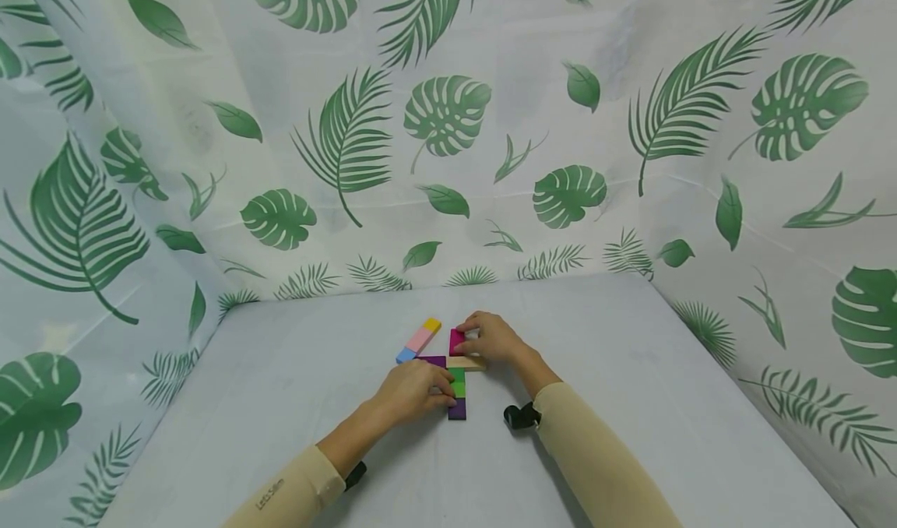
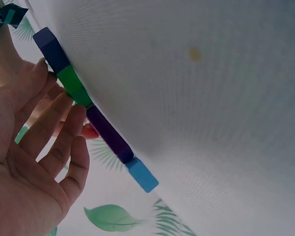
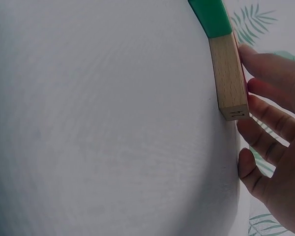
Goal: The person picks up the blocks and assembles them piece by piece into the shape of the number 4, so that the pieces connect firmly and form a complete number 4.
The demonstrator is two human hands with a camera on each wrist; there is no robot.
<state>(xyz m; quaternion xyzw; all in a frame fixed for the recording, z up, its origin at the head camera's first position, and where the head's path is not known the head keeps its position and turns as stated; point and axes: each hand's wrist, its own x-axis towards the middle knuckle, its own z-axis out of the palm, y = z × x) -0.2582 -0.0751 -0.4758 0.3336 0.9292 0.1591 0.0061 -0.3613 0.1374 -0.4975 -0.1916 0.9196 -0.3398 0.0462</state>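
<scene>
My left hand (image 1: pixel 413 392) rests its fingertips against the left side of a green block (image 1: pixel 457 375), beside a dark purple block (image 1: pixel 457 409) at the near end of the column. A purple block (image 1: pixel 432 360) runs left from the column's top, partly hidden by that hand. My right hand (image 1: pixel 494 337) pinches a magenta block (image 1: pixel 456 341) between thumb and finger, just beyond a bare wooden block (image 1: pixel 468 364). In the right wrist view that wooden block (image 3: pixel 228 76) touches a green one (image 3: pixel 211 17). The left wrist view shows the left hand (image 2: pixel 44 132) with fingers loosely bent.
A slanted row of blue (image 1: pixel 406 354), pink (image 1: pixel 419 340) and yellow (image 1: pixel 432 324) blocks lies left of the magenta one. The pale tabletop (image 1: pixel 280 388) meets a leaf-printed curtain (image 1: pixel 448 201) behind and at both sides.
</scene>
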